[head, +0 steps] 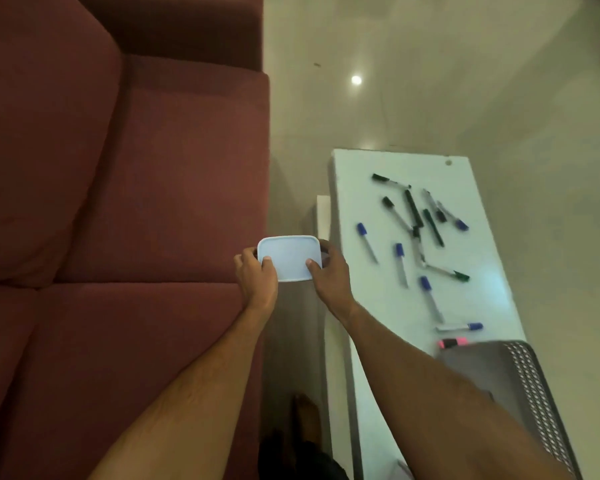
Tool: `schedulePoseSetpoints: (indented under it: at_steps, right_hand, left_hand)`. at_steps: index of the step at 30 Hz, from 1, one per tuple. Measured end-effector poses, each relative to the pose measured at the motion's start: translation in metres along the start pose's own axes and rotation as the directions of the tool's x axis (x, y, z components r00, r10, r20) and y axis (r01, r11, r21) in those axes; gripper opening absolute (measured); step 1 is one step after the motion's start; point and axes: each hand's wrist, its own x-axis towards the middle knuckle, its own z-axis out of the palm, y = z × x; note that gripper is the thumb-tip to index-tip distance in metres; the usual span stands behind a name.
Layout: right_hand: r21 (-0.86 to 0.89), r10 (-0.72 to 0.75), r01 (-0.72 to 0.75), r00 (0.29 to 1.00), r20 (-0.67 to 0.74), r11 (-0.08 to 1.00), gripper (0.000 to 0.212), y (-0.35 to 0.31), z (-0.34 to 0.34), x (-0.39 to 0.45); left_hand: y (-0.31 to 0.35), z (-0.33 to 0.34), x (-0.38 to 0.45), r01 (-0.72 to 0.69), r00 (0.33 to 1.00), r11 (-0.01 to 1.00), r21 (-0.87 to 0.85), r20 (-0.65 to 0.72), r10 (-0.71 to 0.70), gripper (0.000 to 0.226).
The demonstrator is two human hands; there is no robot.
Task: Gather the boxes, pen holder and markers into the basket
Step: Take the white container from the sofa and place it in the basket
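Both my hands hold a pale blue lidded box [288, 258] in the air, over the gap between the sofa and the table. My left hand [255, 277] grips its left edge and my right hand [329, 275] grips its right edge, thumbs on the lid. Several markers with blue, green and black caps [413, 223] lie scattered on the white table [354, 188] to the right. A pink marker [452, 342] lies against the dark perforated basket [520, 386] at the table's near end. No pen holder is in view.
A maroon sofa [118, 202] fills the left side, its seat edge right beside my left hand. A narrow strip of glossy beige floor [430, 81] runs between sofa and table and spreads out beyond. A lower white shelf edge [323, 216] juts out from the table's left side.
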Motion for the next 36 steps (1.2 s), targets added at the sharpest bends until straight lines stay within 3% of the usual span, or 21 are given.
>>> schedulePoseSetpoints:
  at_steps: [10, 18, 28, 36]
  right_hand:
    - [0.064, 0.146, -0.133, 0.939, -0.310, 0.989, 0.044, 0.119, -0.169, -0.060]
    - [0.095, 0.266, -0.252, 0.843, -0.467, 0.963, 0.055, 0.224, -0.289, -0.109]
    - [0.095, 0.332, -0.330, 0.804, -0.494, 0.939, 0.054, 0.317, -0.352, -0.113]
    - [0.097, 0.416, -0.413, 0.823, -0.387, 0.906, 0.055, 0.361, -0.348, -0.107]
  left_hand:
    - [0.006, 0.156, -0.138, -0.105, 0.953, 0.992, 0.074, 0.293, 0.079, 0.032]
    - [-0.003, 0.255, -0.260, -0.218, 0.865, 0.974, 0.065, 0.475, 0.162, 0.034]
    - [-0.039, 0.326, -0.320, -0.421, 0.792, 0.899, 0.125, 0.533, 0.297, 0.035]
    - [-0.066, 0.346, -0.326, -0.518, 0.772, 0.811, 0.270, 0.556, 0.308, 0.038]
